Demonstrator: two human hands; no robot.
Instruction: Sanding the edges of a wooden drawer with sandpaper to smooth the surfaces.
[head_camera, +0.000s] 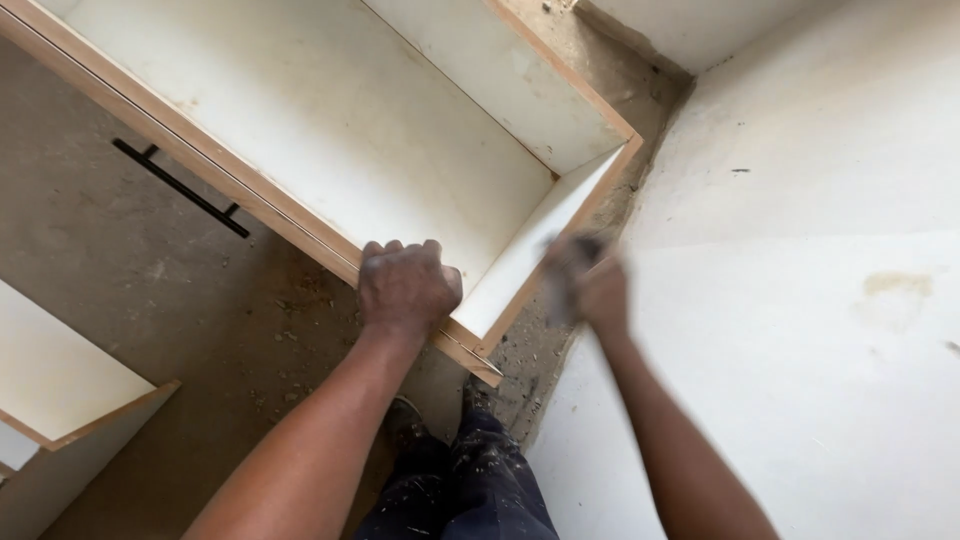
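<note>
Head view showed the person's left hand (405, 288) curled shut over the front edge of a white open-topped cabinet box (340, 130), fingers hooked inside and knuckles outward. That grip sat close to the box's near corner; just beyond the fingers lay the white inner panel, and away from the hold the wood-coloured edge ran up and to the left. A black bar handle (180, 187) was fixed to the brown face below that edge, well apart from the grip. The right hand (588, 285) was blurred beside the box's short end panel, on the other side of the corner from the left hand; whether it was closed or held anything could not be told. Beneath the gripped corner lay a dusty floor (260, 330) with debris, and a white wall (800, 300) stood past the right hand
</note>
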